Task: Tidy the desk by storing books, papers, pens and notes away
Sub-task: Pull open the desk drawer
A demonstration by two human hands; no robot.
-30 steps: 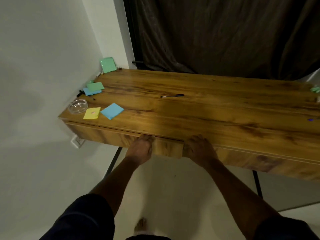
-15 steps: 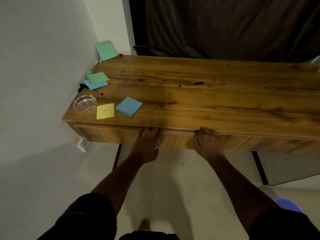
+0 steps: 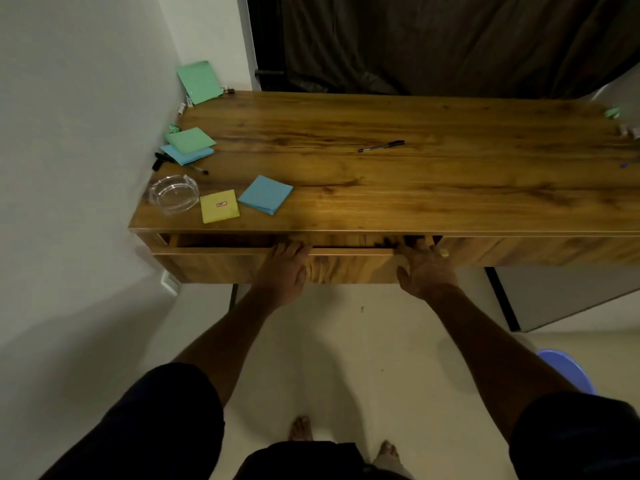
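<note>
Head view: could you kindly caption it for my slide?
Left hand and right hand grip a slightly open drawer beneath a desk strewn with sticky notes and pens.

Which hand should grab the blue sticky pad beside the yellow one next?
Probably the left hand: it grips the drawer front nearest that blue sticky pad, while the right hand sits farther away.

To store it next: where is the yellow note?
In the head view, the yellow note lies on the desk, front left, between the glass dish and a blue note pad.
</note>
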